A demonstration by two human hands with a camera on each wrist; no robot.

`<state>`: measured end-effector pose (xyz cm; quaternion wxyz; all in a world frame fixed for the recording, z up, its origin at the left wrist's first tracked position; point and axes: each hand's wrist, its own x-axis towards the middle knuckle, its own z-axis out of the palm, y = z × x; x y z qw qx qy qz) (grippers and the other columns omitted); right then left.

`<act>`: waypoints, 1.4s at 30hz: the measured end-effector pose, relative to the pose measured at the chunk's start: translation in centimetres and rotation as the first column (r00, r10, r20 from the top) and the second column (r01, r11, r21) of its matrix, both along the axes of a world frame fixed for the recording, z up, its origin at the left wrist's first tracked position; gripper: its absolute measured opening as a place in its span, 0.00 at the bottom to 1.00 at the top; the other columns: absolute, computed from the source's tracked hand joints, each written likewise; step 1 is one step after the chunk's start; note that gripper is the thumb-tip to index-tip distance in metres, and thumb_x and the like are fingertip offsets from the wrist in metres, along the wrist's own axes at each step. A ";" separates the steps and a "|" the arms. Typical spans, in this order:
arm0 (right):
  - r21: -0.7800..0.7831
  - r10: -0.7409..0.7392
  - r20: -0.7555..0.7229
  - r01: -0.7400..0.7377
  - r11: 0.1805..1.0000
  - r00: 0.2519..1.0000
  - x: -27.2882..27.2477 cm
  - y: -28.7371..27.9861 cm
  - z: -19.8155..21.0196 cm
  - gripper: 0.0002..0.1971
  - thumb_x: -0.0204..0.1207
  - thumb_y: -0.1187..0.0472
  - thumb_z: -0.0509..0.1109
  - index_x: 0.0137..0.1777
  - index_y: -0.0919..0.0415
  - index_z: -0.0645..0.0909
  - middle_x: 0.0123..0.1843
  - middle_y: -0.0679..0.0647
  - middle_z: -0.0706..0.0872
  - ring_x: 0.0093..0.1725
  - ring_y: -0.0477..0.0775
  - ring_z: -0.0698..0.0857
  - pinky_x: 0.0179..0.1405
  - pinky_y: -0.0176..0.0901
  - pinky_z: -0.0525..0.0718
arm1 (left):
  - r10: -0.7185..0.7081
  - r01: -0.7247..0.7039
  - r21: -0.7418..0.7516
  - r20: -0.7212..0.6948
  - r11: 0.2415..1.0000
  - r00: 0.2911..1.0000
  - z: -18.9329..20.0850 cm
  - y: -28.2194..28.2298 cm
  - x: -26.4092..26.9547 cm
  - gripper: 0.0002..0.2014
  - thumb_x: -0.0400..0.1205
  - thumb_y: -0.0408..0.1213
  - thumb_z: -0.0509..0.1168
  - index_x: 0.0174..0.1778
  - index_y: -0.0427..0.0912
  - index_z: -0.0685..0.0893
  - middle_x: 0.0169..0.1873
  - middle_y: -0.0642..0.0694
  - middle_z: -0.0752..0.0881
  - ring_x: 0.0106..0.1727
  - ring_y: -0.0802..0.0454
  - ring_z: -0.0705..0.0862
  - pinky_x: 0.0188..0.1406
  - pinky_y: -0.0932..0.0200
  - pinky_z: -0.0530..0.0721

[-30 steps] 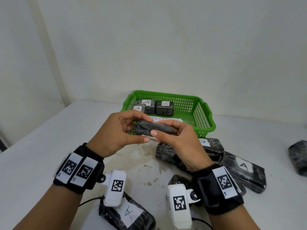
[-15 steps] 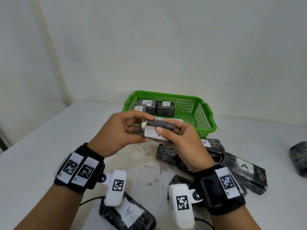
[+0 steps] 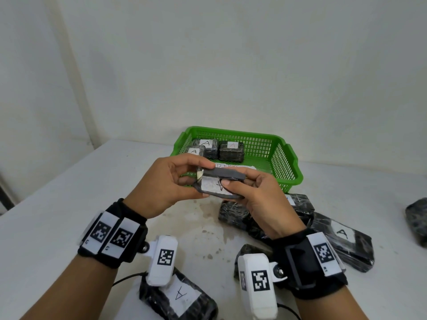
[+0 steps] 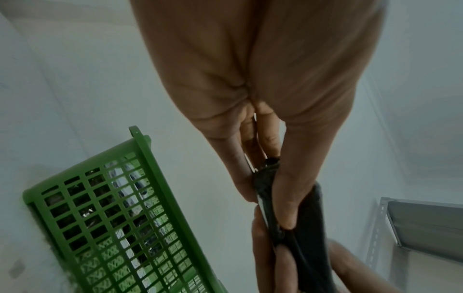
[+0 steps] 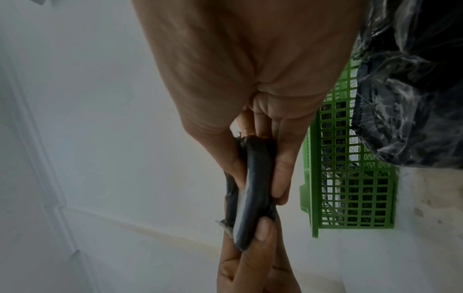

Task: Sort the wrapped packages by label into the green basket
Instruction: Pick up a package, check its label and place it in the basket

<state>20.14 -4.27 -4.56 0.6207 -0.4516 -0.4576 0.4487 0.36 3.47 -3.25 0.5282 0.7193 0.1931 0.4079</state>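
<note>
Both hands hold one small dark wrapped package in the air, just in front of the green basket. My left hand pinches its left end between thumb and fingers. My right hand pinches its right end, thumb on the white label, which shows an "A" facing me. The left wrist view shows the package edge-on between the fingers; in the right wrist view the package is also edge-on. Three packages labelled A lie in the basket's back left, with a white paper strip on its floor.
Dark wrapped packages lie on the white table: one labelled A under my left wrist, a cluster to the right under my right forearm, and one at the far right edge. A white wall stands close behind the basket.
Both hands have turned the package over, so its white label, hidden a second ago, now faces me. The hands stay in about the same place.
</note>
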 end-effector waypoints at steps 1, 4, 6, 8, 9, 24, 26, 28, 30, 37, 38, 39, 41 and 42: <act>0.007 -0.003 0.008 0.002 1.000 1.000 -0.1 0.0 0.0 0.14 0.74 0.73 0.79 0.59 0.65 0.92 0.55 0.61 0.96 0.55 0.59 0.95 0.61 0.50 0.90 | -0.009 0.009 0.003 -0.006 1.000 1.000 0.0 -0.1 0.1 0.26 0.67 0.13 0.77 0.59 0.34 0.87 0.58 0.39 0.91 0.62 0.43 0.90 0.61 0.51 0.89; 0.021 -0.030 0.060 0.029 0.999 0.998 -0.6 -0.2 -0.2 0.15 0.70 0.70 0.84 0.57 0.65 0.92 0.53 0.60 0.96 0.56 0.64 0.94 0.58 0.48 0.92 | -0.030 0.031 0.028 -0.030 0.999 0.999 0.0 -0.3 0.2 0.26 0.67 0.13 0.78 0.59 0.36 0.88 0.58 0.39 0.90 0.62 0.42 0.89 0.61 0.50 0.89; 0.026 -0.051 0.076 0.049 0.998 0.996 -0.7 -0.2 -0.2 0.15 0.68 0.70 0.85 0.56 0.65 0.92 0.52 0.60 0.96 0.55 0.64 0.94 0.55 0.46 0.92 | -0.028 0.029 0.046 -0.036 0.998 0.999 0.1 -0.3 0.2 0.26 0.66 0.13 0.78 0.59 0.35 0.88 0.58 0.40 0.90 0.63 0.43 0.89 0.62 0.50 0.88; 0.030 -0.042 0.063 0.041 0.999 0.997 -0.7 -0.3 0.0 0.17 0.69 0.71 0.85 0.58 0.66 0.91 0.53 0.60 0.96 0.56 0.64 0.94 0.55 0.45 0.93 | -0.013 0.014 0.044 -0.031 0.999 0.999 0.1 -0.3 0.1 0.25 0.66 0.15 0.78 0.59 0.35 0.88 0.58 0.40 0.90 0.62 0.44 0.89 0.61 0.51 0.89; 0.025 -0.022 0.042 0.021 0.999 0.999 -0.7 -0.3 0.1 0.18 0.70 0.72 0.84 0.60 0.67 0.91 0.54 0.61 0.96 0.57 0.63 0.94 0.56 0.45 0.93 | 0.000 0.000 0.036 -0.022 0.999 1.000 0.1 -0.3 0.1 0.25 0.66 0.17 0.79 0.59 0.34 0.88 0.57 0.40 0.91 0.61 0.44 0.90 0.60 0.53 0.89; 0.240 -0.162 0.291 0.092 0.966 0.943 0.0 -0.7 0.9 0.29 0.66 0.75 0.86 0.66 0.55 0.90 0.55 0.52 0.96 0.56 0.50 0.94 0.58 0.45 0.92 | -0.018 0.025 0.042 -0.152 0.999 0.988 0.8 -0.8 -0.4 0.30 0.70 0.34 0.80 0.70 0.49 0.83 0.63 0.50 0.89 0.64 0.50 0.89 0.64 0.53 0.87; 0.251 -0.138 0.284 0.066 0.966 0.949 -0.3 -0.9 1.0 0.30 0.65 0.74 0.87 0.67 0.58 0.88 0.57 0.54 0.95 0.58 0.51 0.94 0.59 0.46 0.92 | 0.024 -0.010 0.093 -0.148 0.996 0.989 0.8 -0.8 -0.3 0.27 0.72 0.37 0.79 0.68 0.51 0.85 0.61 0.50 0.90 0.63 0.51 0.89 0.64 0.52 0.87; 0.236 -0.069 0.206 0.019 0.972 0.976 -0.4 -1.0 1.1 0.29 0.66 0.71 0.87 0.68 0.60 0.87 0.58 0.53 0.95 0.59 0.48 0.93 0.58 0.39 0.90 | 0.051 -0.043 0.078 -0.096 0.996 0.994 0.8 -0.5 -0.4 0.23 0.73 0.34 0.77 0.65 0.46 0.86 0.58 0.46 0.92 0.61 0.48 0.90 0.61 0.53 0.88; 0.176 -0.008 0.120 -0.014 0.984 0.993 -0.7 -1.0 1.3 0.25 0.70 0.62 0.85 0.69 0.59 0.88 0.59 0.52 0.94 0.59 0.49 0.93 0.57 0.40 0.89 | 0.074 -0.072 0.033 -0.041 0.997 0.996 0.8 -0.2 -0.5 0.21 0.72 0.30 0.76 0.63 0.40 0.86 0.55 0.43 0.93 0.58 0.46 0.91 0.58 0.56 0.89; -0.050 0.224 -0.093 -0.229 0.972 0.970 -1.1 -0.8 1.4 0.29 0.80 0.48 0.69 0.71 0.71 0.84 0.64 0.69 0.91 0.61 0.61 0.90 0.69 0.55 0.87 | -0.017 0.017 0.005 -0.001 1.000 1.000 0.6 -0.6 0.0 0.21 0.72 0.26 0.76 0.61 0.35 0.83 0.55 0.39 0.91 0.59 0.45 0.90 0.61 0.59 0.87; -0.045 0.229 -0.105 -0.235 0.971 0.968 -1.0 -0.8 1.4 0.28 0.80 0.50 0.70 0.71 0.71 0.84 0.66 0.68 0.90 0.63 0.62 0.89 0.70 0.57 0.86 | -0.009 0.009 0.018 0.004 1.000 1.000 0.6 -0.6 0.0 0.21 0.72 0.24 0.76 0.61 0.34 0.83 0.55 0.40 0.91 0.59 0.46 0.90 0.61 0.60 0.86; -0.037 0.218 -0.099 -0.222 0.974 0.971 -1.0 -0.8 1.4 0.27 0.79 0.52 0.72 0.72 0.70 0.84 0.67 0.69 0.90 0.64 0.62 0.89 0.71 0.59 0.85 | -0.003 0.003 0.031 0.002 0.999 1.000 0.6 -0.5 -0.1 0.21 0.72 0.22 0.76 0.61 0.34 0.83 0.56 0.40 0.90 0.60 0.46 0.89 0.61 0.59 0.86; -0.026 0.153 -0.047 -0.155 0.988 0.987 -0.9 -0.6 1.3 0.25 0.77 0.56 0.78 0.72 0.66 0.85 0.65 0.65 0.92 0.65 0.61 0.90 0.70 0.58 0.87 | -0.016 0.018 0.060 -0.020 0.998 1.000 0.6 -0.6 -0.1 0.22 0.72 0.20 0.76 0.62 0.34 0.83 0.59 0.39 0.89 0.63 0.44 0.88 0.64 0.56 0.86; -0.021 0.115 -0.007 -0.115 0.993 0.993 -1.0 -0.6 1.3 0.24 0.76 0.58 0.81 0.71 0.64 0.86 0.63 0.62 0.93 0.65 0.59 0.91 0.69 0.56 0.88 | -0.025 0.028 0.080 -0.037 0.996 0.999 0.7 -0.7 -0.1 0.23 0.72 0.22 0.77 0.63 0.35 0.84 0.60 0.40 0.89 0.65 0.44 0.88 0.65 0.55 0.86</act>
